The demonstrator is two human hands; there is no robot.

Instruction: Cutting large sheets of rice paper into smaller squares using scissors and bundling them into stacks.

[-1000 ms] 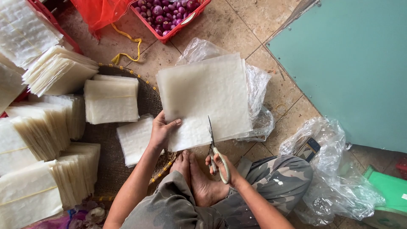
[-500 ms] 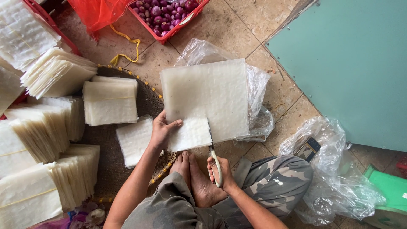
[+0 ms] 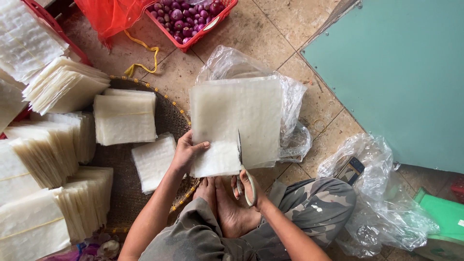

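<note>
Gripping rice-paper stack (image 3: 235,118) – left hand (image 3: 186,152); right hand (image 3: 247,186) – scissors (image 3: 244,171) cutting.

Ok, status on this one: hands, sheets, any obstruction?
Left hand grips white sheet stack. Right hand works scissors, blades in the stack. Nothing in the way.

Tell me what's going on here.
A person sits on a tiled floor cutting a stack of thin white sheets with scissors. The right hand works the scissors, blades partway into the stack's near edge. The left hand grips the near-left corner. Piles of cut sheets lie on a woven tray to the left.
</note>
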